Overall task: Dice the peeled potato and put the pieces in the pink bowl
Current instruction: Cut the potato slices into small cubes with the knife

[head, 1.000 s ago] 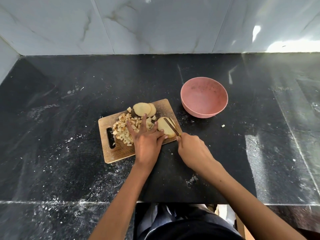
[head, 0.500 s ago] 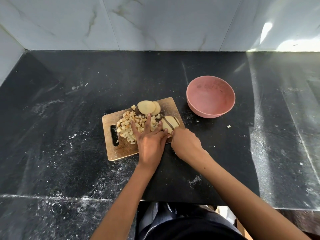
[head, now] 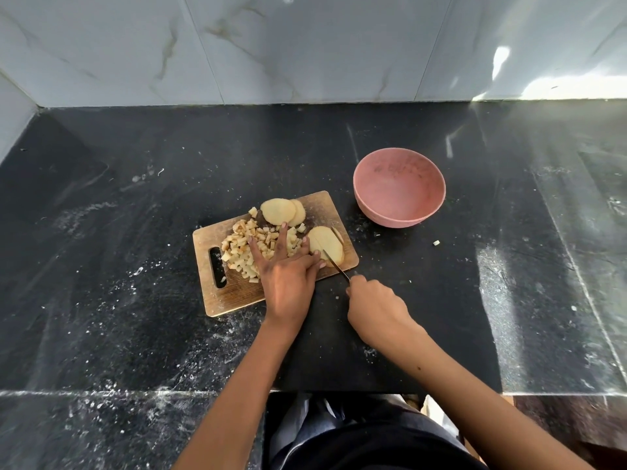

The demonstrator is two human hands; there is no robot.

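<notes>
A wooden cutting board [head: 234, 293] lies on the black counter. On it sit a heap of diced potato [head: 247, 249], two round slices [head: 280, 210] at the far edge, and a slice stack [head: 325, 244] at its right end. My left hand [head: 285, 276] rests flat on the board with fingers spread, its fingertips steadying the slice stack. My right hand [head: 375, 308] grips a knife [head: 334, 264] whose blade lies across the near edge of that stack. The pink bowl [head: 399, 188] stands to the right of the board, with nothing in it.
A stray potato cube [head: 436, 243] lies on the counter right of the board. The black counter [head: 135, 184] is dusted with white specks. A marble-tiled wall [head: 305, 45] backs it, and the front edge runs close to my body.
My right hand has drawn back toward me, pulling the knife through the slice stack. The left hand stays on the board, and the view has shifted slightly.
</notes>
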